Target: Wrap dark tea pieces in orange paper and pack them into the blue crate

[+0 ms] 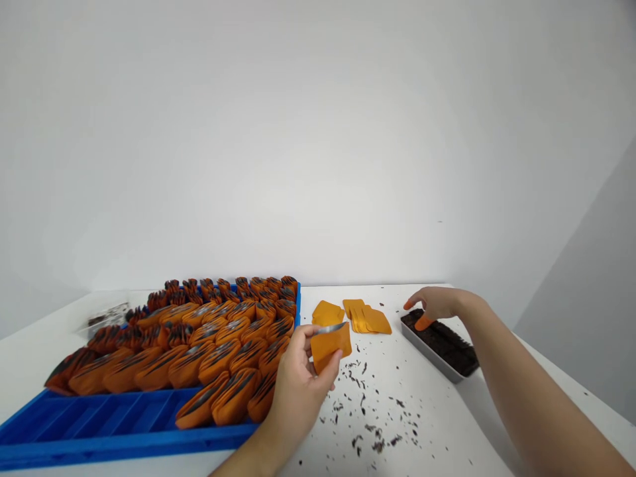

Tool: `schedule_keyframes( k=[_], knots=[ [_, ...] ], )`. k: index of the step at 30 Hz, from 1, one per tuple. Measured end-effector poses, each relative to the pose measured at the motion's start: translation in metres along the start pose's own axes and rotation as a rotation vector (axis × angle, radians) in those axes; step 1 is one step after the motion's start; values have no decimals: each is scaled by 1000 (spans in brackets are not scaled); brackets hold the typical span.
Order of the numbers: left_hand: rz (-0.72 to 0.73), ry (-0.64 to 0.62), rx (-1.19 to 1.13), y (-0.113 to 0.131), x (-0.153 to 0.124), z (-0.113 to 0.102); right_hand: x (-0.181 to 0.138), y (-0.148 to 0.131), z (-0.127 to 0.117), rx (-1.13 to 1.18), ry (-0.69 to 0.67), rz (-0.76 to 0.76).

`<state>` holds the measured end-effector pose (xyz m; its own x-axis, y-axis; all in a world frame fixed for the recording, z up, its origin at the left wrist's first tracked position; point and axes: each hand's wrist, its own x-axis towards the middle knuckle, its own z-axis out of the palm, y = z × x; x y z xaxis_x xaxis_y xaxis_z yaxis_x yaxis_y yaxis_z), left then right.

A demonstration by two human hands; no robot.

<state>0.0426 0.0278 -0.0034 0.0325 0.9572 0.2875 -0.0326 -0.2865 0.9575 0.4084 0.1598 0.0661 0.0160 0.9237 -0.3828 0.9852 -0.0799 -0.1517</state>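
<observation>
My left hand point(299, 379) holds a small orange pouch point(328, 346) between thumb and fingers; its silvery inside shows along the top edge. At the right, my right hand point(440, 303) is over a grey metal loaf-shaped tin point(431, 356) full of dark brown, leaf-like flakes point(450, 346). Orange covers sit on its thumb and a fingertip. Thumb and finger are spread, the thumb touching the flakes; the other fingers are partly hidden. Beyond my left hand, flat orange pouches lie in two fanned piles, one pile point(328, 313) beside the other pile point(368, 318).
A blue compartment tray point(124, 434) at the left carries many rows of orange pouches point(218, 361) standing on edge. Behind its left side is a clear plastic box point(104, 317) with dark bits. Dark crumbs point(377, 440) are strewn over the white table. A pale wall rises behind.
</observation>
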Motion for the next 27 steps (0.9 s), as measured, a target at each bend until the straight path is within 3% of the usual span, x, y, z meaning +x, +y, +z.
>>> schedule_keyframes(
  k=[8,12,27],
  knots=[
    [-26,25,25,-4,-2,1,-9,-3,-1,9,-20,-71],
    [39,14,7,0,1,0,-9,-6,2,26,-2,-106],
    [42,-50,277,0,-1,-5,-32,-4,-8,-28,-63,-22]
  ],
)
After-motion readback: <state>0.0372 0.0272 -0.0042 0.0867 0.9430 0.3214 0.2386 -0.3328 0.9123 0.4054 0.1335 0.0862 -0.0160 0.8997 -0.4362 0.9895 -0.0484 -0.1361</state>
